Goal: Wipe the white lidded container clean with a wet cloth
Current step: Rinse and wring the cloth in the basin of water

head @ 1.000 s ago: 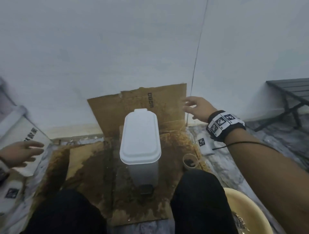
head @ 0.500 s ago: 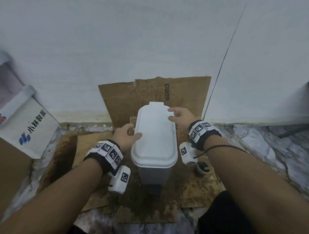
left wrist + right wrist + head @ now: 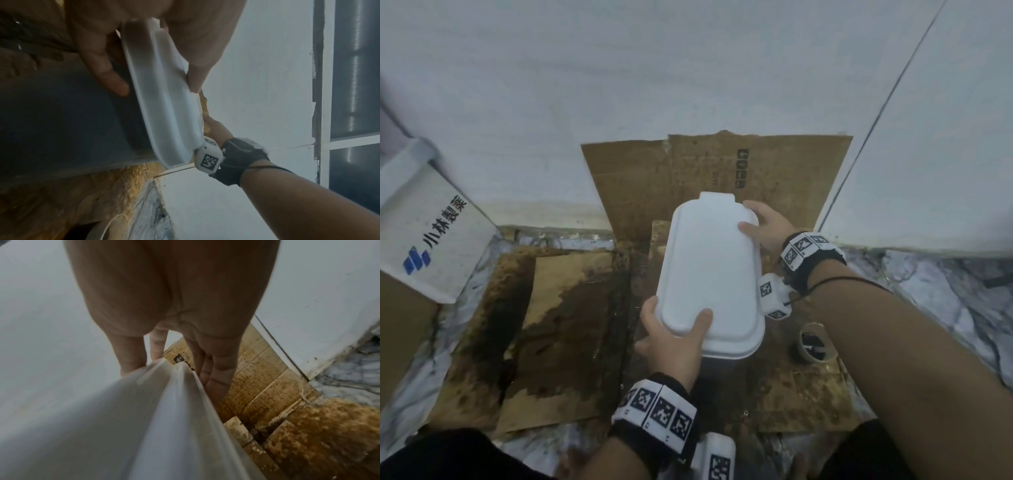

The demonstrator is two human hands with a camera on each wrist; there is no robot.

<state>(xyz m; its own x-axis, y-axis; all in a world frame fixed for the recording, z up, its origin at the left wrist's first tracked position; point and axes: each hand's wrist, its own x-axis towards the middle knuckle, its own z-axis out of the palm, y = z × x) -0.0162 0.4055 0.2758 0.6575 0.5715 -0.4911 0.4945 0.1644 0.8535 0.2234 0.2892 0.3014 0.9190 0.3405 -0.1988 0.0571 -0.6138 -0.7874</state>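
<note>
At centre of the head view, a white lidded container point(image 3: 710, 274) stands upright on stained, wet-looking brown cardboard point(image 3: 571, 308) spread over a marbled floor point(image 3: 945, 301). Its white lid point(image 3: 709, 260) is on; the body below looks dark grey in the left wrist view.

Left hand point(image 3: 671, 342) grips the lid's near-left corner, approx 7 o'clock on the lid: thumb lies on top, fingers point(image 3: 102, 65) curl under the rim against the body. Right hand point(image 3: 770, 229) holds the far-right edge, approx 2 o'clock: thumb on the lid top, other fingers point(image 3: 213, 373) reach down past the rim on the outside. Both hands are closed around the lid edge, not flat. Each wrist wears a black band w/ black-and-white square markers and a small white camera block.

More cardboard point(image 3: 722, 171) leans upright against the white wall point(image 3: 619, 85) at 12 o'clock, behind the container, w/ small printed symbols on it. At 4 o'clock, near the container but apart from it, a small round cup-like thing point(image 3: 813, 346) w/ dark inside sits on the cardboard. At 9 o'clock, well apart, a white box or bag point(image 3: 431, 233) w/ a blue logo and dark characters leans by the wall. Dark-clothed knees show at the bottom corners of the head view.
</note>
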